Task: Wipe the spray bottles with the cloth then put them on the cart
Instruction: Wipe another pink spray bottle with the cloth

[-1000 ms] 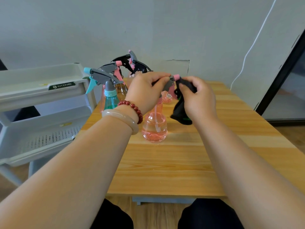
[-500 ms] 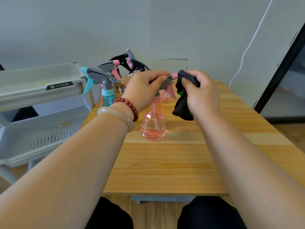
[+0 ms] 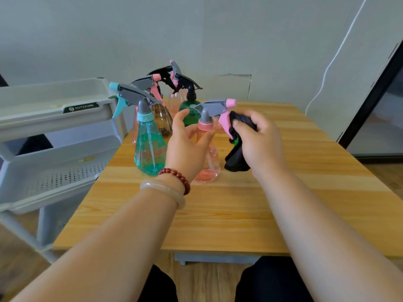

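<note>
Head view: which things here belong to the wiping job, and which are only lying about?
Job: pink spray bottle, teal bottle, brown bottle, green bottle, black cloth, grey cart.
Not the job: red bead bracelet, pale bangle, dark door frame.

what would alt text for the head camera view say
A person's right hand presses a black cloth against the trigger of a pink spray bottle standing on a wooden table, with the open left hand at the bottle's neck. A teal bottle and several others stand behind, beside a grey cart on the left.
</note>
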Motion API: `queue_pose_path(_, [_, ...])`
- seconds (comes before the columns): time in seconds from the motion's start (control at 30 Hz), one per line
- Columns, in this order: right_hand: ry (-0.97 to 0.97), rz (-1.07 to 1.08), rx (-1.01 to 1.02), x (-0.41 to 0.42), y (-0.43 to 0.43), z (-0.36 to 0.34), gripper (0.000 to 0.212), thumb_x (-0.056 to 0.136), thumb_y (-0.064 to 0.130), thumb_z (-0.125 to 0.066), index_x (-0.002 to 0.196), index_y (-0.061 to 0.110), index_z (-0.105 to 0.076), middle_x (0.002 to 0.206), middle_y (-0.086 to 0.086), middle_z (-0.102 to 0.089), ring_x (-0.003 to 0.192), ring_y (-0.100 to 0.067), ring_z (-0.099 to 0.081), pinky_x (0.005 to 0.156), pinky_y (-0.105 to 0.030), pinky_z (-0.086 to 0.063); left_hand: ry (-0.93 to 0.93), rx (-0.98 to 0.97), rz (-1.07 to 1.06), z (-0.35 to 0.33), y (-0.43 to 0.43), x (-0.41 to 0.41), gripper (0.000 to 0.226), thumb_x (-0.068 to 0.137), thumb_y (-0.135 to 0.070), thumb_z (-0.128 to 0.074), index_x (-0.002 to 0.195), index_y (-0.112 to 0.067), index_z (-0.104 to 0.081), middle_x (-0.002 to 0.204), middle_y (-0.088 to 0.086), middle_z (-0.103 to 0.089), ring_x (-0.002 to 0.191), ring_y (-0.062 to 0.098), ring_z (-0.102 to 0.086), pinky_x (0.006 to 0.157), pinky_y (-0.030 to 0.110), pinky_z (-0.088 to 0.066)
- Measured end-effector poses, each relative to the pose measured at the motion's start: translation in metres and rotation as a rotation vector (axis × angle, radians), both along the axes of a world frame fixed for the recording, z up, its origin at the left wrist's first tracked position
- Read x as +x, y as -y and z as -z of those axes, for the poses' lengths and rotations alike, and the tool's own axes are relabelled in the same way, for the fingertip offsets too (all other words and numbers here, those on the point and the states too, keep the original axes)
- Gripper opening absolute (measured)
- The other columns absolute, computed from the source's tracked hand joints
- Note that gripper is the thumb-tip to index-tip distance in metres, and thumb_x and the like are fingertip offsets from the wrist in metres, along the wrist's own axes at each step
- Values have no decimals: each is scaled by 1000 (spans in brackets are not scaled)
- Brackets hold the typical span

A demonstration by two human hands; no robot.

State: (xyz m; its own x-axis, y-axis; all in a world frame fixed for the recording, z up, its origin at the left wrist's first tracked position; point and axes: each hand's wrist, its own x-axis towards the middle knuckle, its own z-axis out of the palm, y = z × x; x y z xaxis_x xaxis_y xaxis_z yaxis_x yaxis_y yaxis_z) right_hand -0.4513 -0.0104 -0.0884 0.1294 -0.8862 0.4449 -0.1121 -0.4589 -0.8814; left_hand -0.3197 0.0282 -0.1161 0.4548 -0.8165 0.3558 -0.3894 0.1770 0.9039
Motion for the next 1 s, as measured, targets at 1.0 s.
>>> queue_pose_path(1.0, [-346,270,-841,9,37,22,27,93,6,-60,118,0,-69,112,-18,-62,104,-31,-59,93,-30,-48,5,49,260,40,28,0,42,102,-33,-48,144,-34,-40,124,-21,-59,110,-15,-54,95,9,-44])
